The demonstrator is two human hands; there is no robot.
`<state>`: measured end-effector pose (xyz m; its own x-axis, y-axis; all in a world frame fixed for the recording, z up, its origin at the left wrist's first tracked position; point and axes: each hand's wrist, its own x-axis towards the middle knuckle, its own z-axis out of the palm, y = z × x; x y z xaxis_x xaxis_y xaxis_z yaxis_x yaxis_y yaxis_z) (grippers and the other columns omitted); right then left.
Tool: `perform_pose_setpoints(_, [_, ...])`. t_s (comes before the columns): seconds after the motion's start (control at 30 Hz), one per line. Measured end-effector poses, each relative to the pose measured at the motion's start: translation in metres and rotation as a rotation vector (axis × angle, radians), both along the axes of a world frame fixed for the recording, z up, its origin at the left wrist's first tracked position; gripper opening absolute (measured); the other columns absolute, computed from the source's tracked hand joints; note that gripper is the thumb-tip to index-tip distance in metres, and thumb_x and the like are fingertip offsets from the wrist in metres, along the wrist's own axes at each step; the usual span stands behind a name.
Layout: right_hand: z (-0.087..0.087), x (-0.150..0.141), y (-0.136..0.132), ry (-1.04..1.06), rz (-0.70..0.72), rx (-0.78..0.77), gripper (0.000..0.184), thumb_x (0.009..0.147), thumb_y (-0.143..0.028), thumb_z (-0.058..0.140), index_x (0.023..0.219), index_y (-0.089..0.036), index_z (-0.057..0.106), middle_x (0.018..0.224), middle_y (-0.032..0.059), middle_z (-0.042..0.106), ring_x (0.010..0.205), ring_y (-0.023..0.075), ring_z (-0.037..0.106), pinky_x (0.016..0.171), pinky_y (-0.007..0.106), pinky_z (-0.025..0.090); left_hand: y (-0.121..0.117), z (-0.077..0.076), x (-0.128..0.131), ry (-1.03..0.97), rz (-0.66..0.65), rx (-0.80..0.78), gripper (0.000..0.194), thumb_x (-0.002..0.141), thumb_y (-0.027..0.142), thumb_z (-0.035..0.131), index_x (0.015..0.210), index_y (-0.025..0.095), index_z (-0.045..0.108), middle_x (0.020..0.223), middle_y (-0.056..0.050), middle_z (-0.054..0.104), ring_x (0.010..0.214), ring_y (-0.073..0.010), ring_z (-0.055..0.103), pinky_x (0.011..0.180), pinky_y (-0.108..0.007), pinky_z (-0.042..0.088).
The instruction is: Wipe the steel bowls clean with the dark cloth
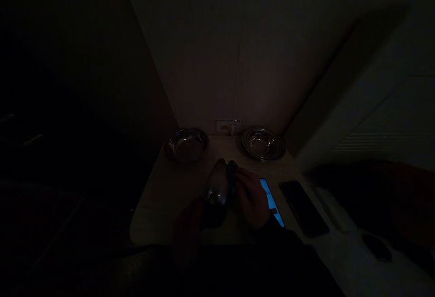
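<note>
The scene is very dark. My left hand grips the lower edge of a shiny steel vessel, tilted up off the table in front of me. My right hand is closed on a dark cloth or scrubber that presses against the vessel's right side. Both hands sit over the near middle of the pale table.
Two steel plates rest at the table's far edge, one at the left and one at the right. A lit phone and a dark phone lie right of my hand. A wall socket is behind.
</note>
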<state>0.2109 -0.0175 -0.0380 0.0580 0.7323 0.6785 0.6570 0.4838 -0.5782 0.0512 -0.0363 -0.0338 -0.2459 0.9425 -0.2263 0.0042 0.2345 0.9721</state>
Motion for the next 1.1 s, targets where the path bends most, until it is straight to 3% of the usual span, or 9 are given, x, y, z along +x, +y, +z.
perform_pose_setpoints(0.2, [0.015, -0.015, -0.013, -0.263, 0.144, 0.145, 0.019, 0.084, -0.018, 0.052, 0.098, -0.023, 0.063, 0.104, 0.0042, 0.066, 0.092, 0.0218, 0.052, 0.073, 0.036, 0.047, -0.002, -0.001, 0.003, 0.022, -0.036, 0.032, 0.049, 0.073, 0.058, 0.054, 0.087, 0.013, 0.070, 0.086, -0.010, 0.071, 0.078, -0.0218, 0.066, 0.066, -0.028, 0.053])
perform_pose_setpoints(0.33, [0.026, -0.011, 0.004, -0.174, 0.073, 0.035, 0.020, 0.085, -0.017, 0.047, 0.097, -0.020, 0.063, 0.102, 0.0069, 0.066, 0.092, 0.0220, 0.052, 0.077, 0.039, 0.046, -0.003, -0.001, 0.006, 0.062, -0.009, 0.058, 0.048, 0.073, 0.055, 0.056, 0.089, 0.013, 0.071, 0.091, -0.011, 0.071, 0.085, -0.0239, 0.066, 0.069, -0.029, 0.054])
perform_pose_setpoints(0.43, [0.031, -0.005, 0.011, -0.183, 0.127, 0.023, 0.020, 0.085, -0.016, 0.048, 0.097, -0.018, 0.064, 0.104, 0.0076, 0.066, 0.094, 0.0224, 0.050, 0.078, 0.039, 0.045, -0.004, -0.002, 0.005, 0.071, -0.005, 0.059, 0.047, 0.075, 0.055, 0.054, 0.088, 0.013, 0.071, 0.089, -0.010, 0.071, 0.083, -0.0229, 0.066, 0.069, -0.028, 0.054])
perform_pose_setpoints(0.53, [0.031, -0.001, 0.009, -0.256, 0.220, 0.069, 0.019, 0.084, -0.019, 0.050, 0.097, -0.020, 0.064, 0.107, 0.0059, 0.065, 0.097, 0.0232, 0.049, 0.079, 0.040, 0.044, -0.005, -0.002, 0.006, 0.040, -0.065, 0.040, 0.046, 0.078, 0.053, 0.051, 0.090, 0.013, 0.070, 0.088, -0.010, 0.071, 0.080, -0.0217, 0.066, 0.069, -0.029, 0.054])
perform_pose_setpoints(0.67, [0.028, 0.003, 0.014, -0.137, 0.142, -0.009, 0.024, 0.085, -0.014, 0.044, 0.099, -0.019, 0.063, 0.102, 0.0078, 0.065, 0.092, 0.0211, 0.054, 0.079, 0.039, 0.045, -0.007, -0.001, 0.009, 0.068, 0.008, 0.038, 0.048, 0.074, 0.055, 0.054, 0.091, 0.013, 0.070, 0.095, -0.010, 0.070, 0.089, -0.0241, 0.065, 0.076, -0.031, 0.053])
perform_pose_setpoints(0.73, [0.028, 0.003, 0.014, -0.151, 0.168, -0.027, 0.024, 0.084, -0.014, 0.046, 0.100, -0.020, 0.063, 0.103, 0.0069, 0.065, 0.095, 0.0216, 0.053, 0.080, 0.039, 0.045, -0.008, 0.000, 0.010, 0.099, 0.035, 0.035, 0.050, 0.072, 0.057, 0.055, 0.088, 0.013, 0.071, 0.090, -0.011, 0.071, 0.085, -0.0243, 0.065, 0.073, -0.032, 0.054])
perform_pose_setpoints(0.87, [0.029, 0.001, 0.012, -0.186, 0.210, 0.015, 0.021, 0.082, -0.017, 0.050, 0.096, -0.022, 0.064, 0.104, 0.0050, 0.065, 0.096, 0.0225, 0.052, 0.080, 0.040, 0.045, -0.009, 0.003, 0.010, 0.043, -0.042, 0.075, 0.048, 0.075, 0.057, 0.051, 0.087, 0.015, 0.072, 0.087, -0.010, 0.071, 0.080, -0.0223, 0.066, 0.070, -0.031, 0.054])
perform_pose_setpoints(1.0, [0.028, 0.003, 0.011, -0.090, 0.139, -0.019, 0.024, 0.084, -0.014, 0.044, 0.097, -0.019, 0.063, 0.099, 0.0085, 0.065, 0.091, 0.0213, 0.055, 0.077, 0.039, 0.048, -0.011, 0.003, 0.010, 0.073, 0.018, 0.032, 0.044, 0.074, 0.053, 0.056, 0.088, 0.014, 0.071, 0.088, -0.010, 0.071, 0.082, -0.0223, 0.066, 0.071, -0.029, 0.053])
perform_pose_setpoints(1.1, [0.027, 0.004, 0.005, -0.161, 0.225, -0.002, 0.022, 0.081, -0.015, 0.049, 0.098, -0.021, 0.063, 0.104, 0.0065, 0.064, 0.098, 0.0228, 0.052, 0.080, 0.040, 0.047, -0.011, 0.000, 0.011, 0.046, -0.047, 0.021, 0.044, 0.077, 0.051, 0.053, 0.090, 0.013, 0.070, 0.088, -0.010, 0.071, 0.080, -0.0218, 0.065, 0.071, -0.030, 0.053])
